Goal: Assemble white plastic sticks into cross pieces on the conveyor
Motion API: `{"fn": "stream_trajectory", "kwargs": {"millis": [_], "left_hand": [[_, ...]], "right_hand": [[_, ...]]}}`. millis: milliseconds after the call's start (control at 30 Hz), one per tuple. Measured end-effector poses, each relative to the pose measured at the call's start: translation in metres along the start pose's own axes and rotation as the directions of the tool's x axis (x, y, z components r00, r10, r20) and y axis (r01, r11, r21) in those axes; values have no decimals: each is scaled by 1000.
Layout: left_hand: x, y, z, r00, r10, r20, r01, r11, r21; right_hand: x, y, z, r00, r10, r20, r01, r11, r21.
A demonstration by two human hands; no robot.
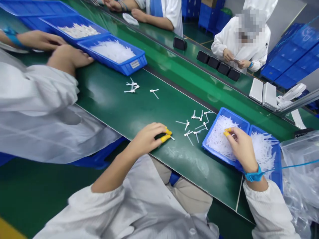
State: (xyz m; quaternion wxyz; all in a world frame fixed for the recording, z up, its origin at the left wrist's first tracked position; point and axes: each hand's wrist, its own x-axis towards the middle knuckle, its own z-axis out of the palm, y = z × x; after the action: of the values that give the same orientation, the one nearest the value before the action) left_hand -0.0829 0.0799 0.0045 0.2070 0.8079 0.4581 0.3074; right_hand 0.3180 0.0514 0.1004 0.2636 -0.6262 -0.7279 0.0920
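Fingers (165, 138), left hand (147, 138), pinching white piece (172, 138) (mostly hidden), right fingers (231, 140) over strips (218, 137), grip unclear

Left hand (151, 136) pinches a small white piece (172, 138).

One head-worn camera is looking forward and down from close above the long green workbench (171, 105), which is running slantwise across its view.

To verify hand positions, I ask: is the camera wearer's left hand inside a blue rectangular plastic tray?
No, the left hand is over the green tabletop, while the right hand is over the blue tray.
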Motion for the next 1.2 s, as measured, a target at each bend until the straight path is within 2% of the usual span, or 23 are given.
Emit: {"fn": "stream_trajectory", "kwargs": {"millis": [100,233,333,400,467,533,633,733,900,1100,1200], "left_hand": [[-15,34,18,993,73,93,-65,994,-83],[-22,76,50,976,129,175,-112,988,-102],[-23,94,63,967,152,204,-127,983,-132],[-22,98,63,961,158,226,-117,976,-184],[-22,96,59,954,169,248,-108,964,-242],[-22,94,56,948,180,261,-107,956,-271],[-22,91,59,946,181,269,-120,966,-229],[-22,93,63,943,180,281,-128,973,-194],[-20,94,63,949,141,281,-81,974,-213],[-19,92,63,949,147,280,-81,969,-234],[-19,92,62,942,157,296,-81,964,-253]], "right_hand": [[1,0,-5,995,-13,-100,21,996,84],[3,4,-11,998,-14,-60,18,998,61],[0,-4,-18,997,-36,-63,43,993,113],[-6,-20,-24,995,-71,-65,83,977,197],[-16,-40,-28,992,-123,-8,120,948,296],[-29,-59,-28,978,-179,108,124,912,391],[-50,-75,-14,922,-248,297,98,892,442],[-68,-73,13,885,-280,372,94,890,447],[-85,-52,49,921,-245,303,64,862,503],[-89,-46,60,920,-206,333,27,882,471],[-90,-43,63,934,-178,309,13,883,469]]}}
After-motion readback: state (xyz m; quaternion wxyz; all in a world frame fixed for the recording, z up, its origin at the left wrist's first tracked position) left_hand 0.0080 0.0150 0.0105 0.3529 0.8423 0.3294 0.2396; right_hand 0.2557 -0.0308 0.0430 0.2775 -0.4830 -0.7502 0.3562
